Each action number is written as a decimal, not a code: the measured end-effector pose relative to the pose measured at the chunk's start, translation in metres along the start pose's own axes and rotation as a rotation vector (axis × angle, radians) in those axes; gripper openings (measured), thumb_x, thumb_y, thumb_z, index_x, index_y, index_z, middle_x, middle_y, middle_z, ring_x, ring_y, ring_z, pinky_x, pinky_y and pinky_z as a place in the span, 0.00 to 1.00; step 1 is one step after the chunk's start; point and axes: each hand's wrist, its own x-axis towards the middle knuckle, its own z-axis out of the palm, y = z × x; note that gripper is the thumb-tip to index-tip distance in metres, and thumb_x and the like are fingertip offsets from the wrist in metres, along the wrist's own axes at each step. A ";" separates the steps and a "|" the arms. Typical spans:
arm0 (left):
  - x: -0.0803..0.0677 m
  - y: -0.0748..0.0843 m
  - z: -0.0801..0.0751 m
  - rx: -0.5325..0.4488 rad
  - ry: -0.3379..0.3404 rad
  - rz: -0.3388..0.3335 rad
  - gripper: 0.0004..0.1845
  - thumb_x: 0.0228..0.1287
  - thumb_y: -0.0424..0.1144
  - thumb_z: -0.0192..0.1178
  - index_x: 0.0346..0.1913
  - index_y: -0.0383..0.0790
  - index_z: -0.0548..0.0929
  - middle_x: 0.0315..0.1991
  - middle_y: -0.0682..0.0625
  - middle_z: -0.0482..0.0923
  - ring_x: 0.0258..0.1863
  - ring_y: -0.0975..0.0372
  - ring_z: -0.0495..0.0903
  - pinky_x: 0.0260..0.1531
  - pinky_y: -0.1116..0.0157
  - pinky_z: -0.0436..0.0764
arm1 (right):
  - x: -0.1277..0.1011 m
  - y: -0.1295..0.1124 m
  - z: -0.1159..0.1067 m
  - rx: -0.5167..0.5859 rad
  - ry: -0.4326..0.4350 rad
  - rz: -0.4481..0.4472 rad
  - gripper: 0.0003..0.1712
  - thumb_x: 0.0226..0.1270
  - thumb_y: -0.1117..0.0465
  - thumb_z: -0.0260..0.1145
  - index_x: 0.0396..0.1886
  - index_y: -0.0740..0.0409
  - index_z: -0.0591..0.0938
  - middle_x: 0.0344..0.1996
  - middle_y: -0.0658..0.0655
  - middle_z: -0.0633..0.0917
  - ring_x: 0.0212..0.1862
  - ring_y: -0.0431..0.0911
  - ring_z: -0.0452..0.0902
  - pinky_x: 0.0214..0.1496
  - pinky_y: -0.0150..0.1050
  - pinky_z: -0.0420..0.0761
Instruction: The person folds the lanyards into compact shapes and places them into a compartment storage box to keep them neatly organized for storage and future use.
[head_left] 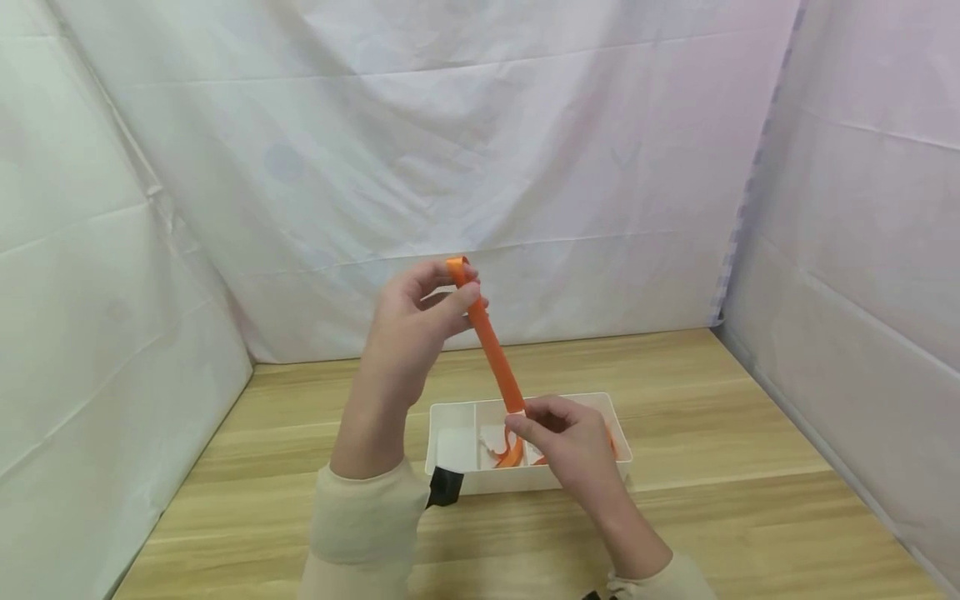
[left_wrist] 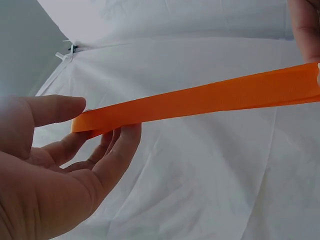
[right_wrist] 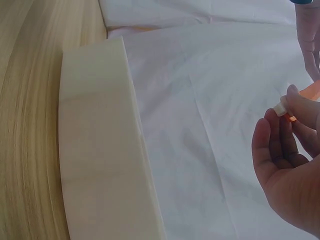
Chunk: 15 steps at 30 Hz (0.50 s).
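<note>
An orange ribbon (head_left: 497, 357) stretches slantwise between both hands above a white divided tray. Its folded upper end forms a loop at my left hand (head_left: 420, 321), whose thumb and fingers pinch it; the left wrist view shows the ribbon (left_wrist: 200, 101) taut and flat from these fingers (left_wrist: 117, 155). Lower down, my right hand (head_left: 573, 442) pinches the other end between thumb and fingers, by a small white piece (right_wrist: 281, 106) whose kind I cannot tell. Orange strands (head_left: 512, 452) show below that hand; whether they join the held ribbon is unclear.
The white tray (head_left: 453, 408) stands on the wooden table (head_left: 300, 467), with dividers making compartments. More orange material (head_left: 612, 442) lies in its right part, partly behind the right hand. White cloth (head_left: 465, 167) hangs behind the table and at both sides.
</note>
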 end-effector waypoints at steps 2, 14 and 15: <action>-0.002 0.001 -0.001 0.022 -0.062 -0.001 0.14 0.75 0.32 0.64 0.59 0.39 0.81 0.56 0.42 0.80 0.50 0.52 0.91 0.59 0.55 0.88 | 0.000 -0.001 -0.001 0.011 -0.003 -0.002 0.09 0.60 0.56 0.83 0.38 0.51 0.93 0.30 0.53 0.90 0.33 0.44 0.81 0.38 0.34 0.80; -0.003 -0.003 -0.003 0.060 -0.213 -0.064 0.32 0.75 0.27 0.61 0.72 0.62 0.70 0.46 0.35 0.82 0.44 0.48 0.92 0.54 0.50 0.90 | -0.003 -0.005 -0.003 0.051 -0.032 -0.006 0.11 0.61 0.56 0.83 0.41 0.54 0.93 0.29 0.51 0.88 0.35 0.44 0.82 0.38 0.34 0.81; -0.003 -0.004 -0.003 0.062 -0.218 -0.070 0.33 0.75 0.27 0.61 0.72 0.63 0.69 0.46 0.36 0.82 0.44 0.48 0.92 0.53 0.50 0.90 | -0.004 -0.006 -0.003 0.053 -0.033 -0.004 0.11 0.61 0.56 0.82 0.41 0.54 0.93 0.29 0.51 0.88 0.35 0.44 0.82 0.39 0.34 0.81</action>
